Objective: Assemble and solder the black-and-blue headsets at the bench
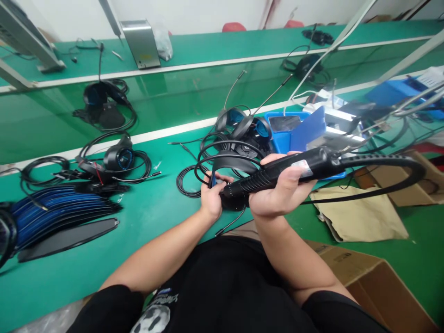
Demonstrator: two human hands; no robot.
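Observation:
My right hand (282, 189) is wrapped round a black electric screwdriver (274, 173), whose thick cable loops off to the right. The tool's tip points left and down toward a black headset (234, 164). My left hand (213, 196) grips this headset near its earcup, fingers closed, partly hidden by the tool. A thin microphone boom (231, 223) sticks out below the earcup. Where the screwdriver's bit meets the headset is hidden. Just beyond my hands lie more headsets (243, 127) with blue-lined earcups and upright microphone booms.
On the left lie a headset (120, 157) with coiled cable and a stack of blue-black headbands (62, 212). Blue bins (282, 138) stand at the right. A cardboard box (381, 282) and tan sheet (360, 215) are at lower right. A metal box (140, 44) stands on the back shelf.

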